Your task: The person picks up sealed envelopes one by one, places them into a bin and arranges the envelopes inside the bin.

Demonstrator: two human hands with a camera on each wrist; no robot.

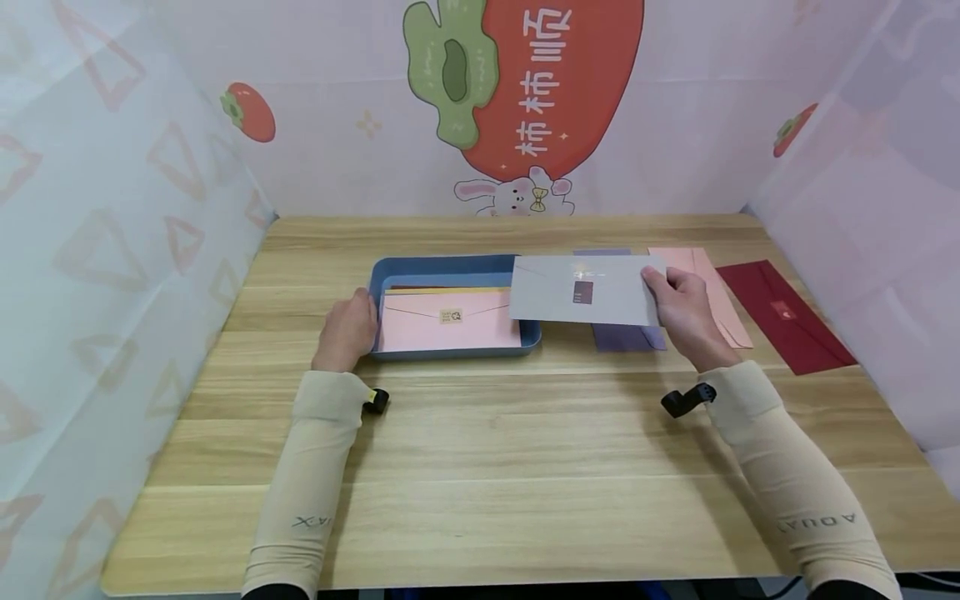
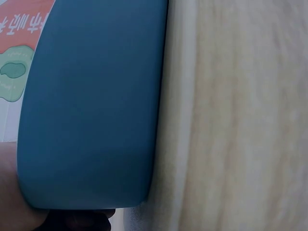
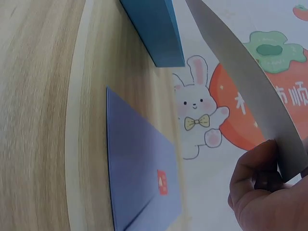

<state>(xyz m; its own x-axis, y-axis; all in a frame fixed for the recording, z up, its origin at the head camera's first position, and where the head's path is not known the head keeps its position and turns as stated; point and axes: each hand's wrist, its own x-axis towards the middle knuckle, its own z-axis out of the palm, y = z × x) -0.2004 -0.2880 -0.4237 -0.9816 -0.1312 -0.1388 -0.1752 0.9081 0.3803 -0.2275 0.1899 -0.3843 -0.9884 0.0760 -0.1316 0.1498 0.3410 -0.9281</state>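
Note:
My right hand [image 1: 686, 312] pinches a white envelope [image 1: 555, 292] by its right end, thumb on top. The envelope is in the air, its left end over the right part of a blue tray [image 1: 450, 354]. In the right wrist view the envelope [image 3: 255, 91] shows nearly edge-on, with curled fingers [image 3: 257, 166] at its lower end. My left hand [image 1: 347, 332] holds the tray's left end. The tray's wall [image 2: 91, 106] fills much of the left wrist view, where most of that hand is hidden. Inside the tray lies a pink envelope [image 1: 450, 333] on top of others with yellow and red edges.
A purple envelope [image 1: 626, 337] lies right of the tray, partly under the raised white one. Farther right on the wooden table [image 1: 510, 475] lie a light pink envelope [image 1: 723, 300] and a dark red envelope [image 1: 787, 321]. Printed cloth [image 1: 337, 167] stands behind and at both sides.

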